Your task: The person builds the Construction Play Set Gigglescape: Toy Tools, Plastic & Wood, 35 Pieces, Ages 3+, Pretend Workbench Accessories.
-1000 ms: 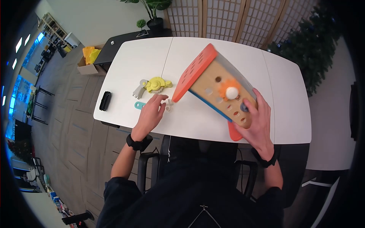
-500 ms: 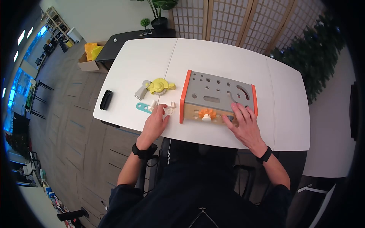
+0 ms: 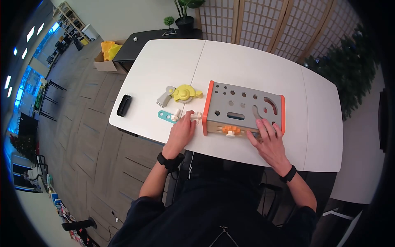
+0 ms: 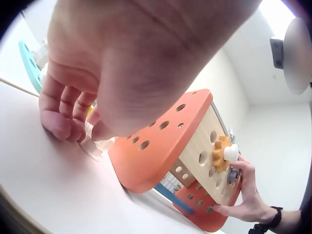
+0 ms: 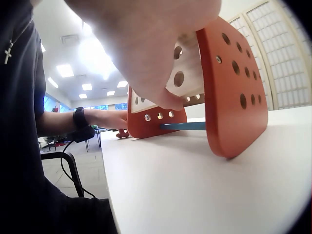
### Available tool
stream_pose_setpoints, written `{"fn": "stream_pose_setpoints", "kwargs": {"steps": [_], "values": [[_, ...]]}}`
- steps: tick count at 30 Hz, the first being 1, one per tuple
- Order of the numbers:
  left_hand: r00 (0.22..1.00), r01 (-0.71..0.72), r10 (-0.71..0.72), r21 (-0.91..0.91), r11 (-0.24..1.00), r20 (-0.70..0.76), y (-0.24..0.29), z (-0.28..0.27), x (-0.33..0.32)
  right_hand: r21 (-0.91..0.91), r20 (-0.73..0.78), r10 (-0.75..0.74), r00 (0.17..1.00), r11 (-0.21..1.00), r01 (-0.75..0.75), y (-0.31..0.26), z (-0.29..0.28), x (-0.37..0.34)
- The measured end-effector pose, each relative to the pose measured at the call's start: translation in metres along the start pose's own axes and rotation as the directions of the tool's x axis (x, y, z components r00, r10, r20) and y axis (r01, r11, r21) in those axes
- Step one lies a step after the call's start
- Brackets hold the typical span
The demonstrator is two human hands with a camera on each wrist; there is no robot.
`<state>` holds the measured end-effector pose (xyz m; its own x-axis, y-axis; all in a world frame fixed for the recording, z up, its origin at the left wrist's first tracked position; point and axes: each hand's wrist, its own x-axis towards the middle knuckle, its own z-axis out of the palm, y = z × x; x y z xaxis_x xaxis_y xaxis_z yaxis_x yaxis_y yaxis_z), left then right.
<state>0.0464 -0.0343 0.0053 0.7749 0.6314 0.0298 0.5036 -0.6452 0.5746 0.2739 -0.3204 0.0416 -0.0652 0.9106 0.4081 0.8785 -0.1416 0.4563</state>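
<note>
A toy toolbox (image 3: 224,105) with a grey perforated top, orange-red ends and wooden sides rests on the white table. On its front side sits an orange gear (image 3: 225,129) with a white knob at its centre. My right hand (image 3: 269,144) holds the front right edge, fingers over the top and thumb at the front panel. To the box's left, my left hand (image 3: 180,133) is lowered at small white plastic pieces (image 3: 198,115), its fingers loosely bent with the tips at the tabletop. A teal perforated strip (image 3: 164,116) and a white bolt (image 3: 176,115) lie just beyond that hand.
A yellow and grey toy piece (image 3: 183,94) lies behind the strip. Farther left, a black case (image 3: 124,106) sits near the edge of the white table (image 3: 251,59). A chair stands under the person at the front edge.
The toolbox, earlier raised and tilted in my right hand, now lies grey side up on the table. My left hand has come closer to the white pieces beside it.
</note>
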Motion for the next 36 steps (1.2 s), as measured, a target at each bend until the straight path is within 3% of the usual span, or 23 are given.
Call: {"fn": "stream_pose_setpoints", "kwargs": {"steps": [2,6,11,14,18,23,25,27,29,31,34,36], "values": [[0.997,-0.063,0.066,0.070,0.996,-0.044,-0.008,0.007,0.005,0.114,-0.004,0.042,0.999,0.993,-0.041,-0.003,-0.002,0.001],[0.997,-0.035,0.041,0.099,0.994,-0.059,-0.011,0.009,0.013,0.282,0.054,0.082,0.995,0.955,-0.094,-0.004,-0.019,0.007],[0.999,0.035,-0.028,0.153,0.988,-0.047,-0.010,0.007,0.022,0.361,0.091,0.095,0.991,0.925,-0.121,-0.001,-0.031,0.010],[0.995,-0.030,0.042,0.136,0.990,-0.087,-0.021,0.008,0.027,0.416,0.139,0.100,0.985,0.897,-0.150,0.002,-0.042,0.016],[0.988,0.038,-0.032,0.041,0.998,-0.151,-0.016,0.001,0.032,0.573,0.152,0.176,0.973,0.786,-0.232,0.002,-0.059,0.026],[0.962,0.048,-0.084,-0.141,0.989,-0.261,0.050,-0.055,0.016,0.735,0.107,0.287,0.952,0.621,-0.270,0.028,-0.067,0.032],[0.977,-0.059,-0.028,-0.386,0.921,-0.214,0.083,-0.069,0.004,0.777,0.098,0.308,0.946,0.571,-0.266,0.042,-0.079,0.040],[0.990,-0.133,0.068,-0.630,0.765,-0.127,0.119,-0.067,-0.006,0.818,0.124,0.322,0.938,0.502,-0.281,0.053,-0.106,0.057],[0.948,-0.313,0.294,-0.526,0.791,-0.121,0.147,-0.053,-0.006,0.839,0.101,0.260,0.960,0.496,-0.222,0.065,-0.118,0.067],[0.936,-0.306,0.351,-0.584,0.752,-0.039,0.176,-0.034,-0.002,0.839,0.161,0.195,0.968,0.489,-0.238,0.077,-0.128,0.071],[0.902,-0.357,0.431,-0.563,0.745,-0.002,0.203,-0.014,0.012,0.813,0.213,0.222,0.951,0.500,-0.299,0.098,-0.128,0.067],[0.894,-0.374,0.447,-0.516,0.771,0.019,0.210,-0.009,0.017,0.831,0.294,0.235,0.926,0.416,-0.369,0.106,-0.125,0.062]]}}
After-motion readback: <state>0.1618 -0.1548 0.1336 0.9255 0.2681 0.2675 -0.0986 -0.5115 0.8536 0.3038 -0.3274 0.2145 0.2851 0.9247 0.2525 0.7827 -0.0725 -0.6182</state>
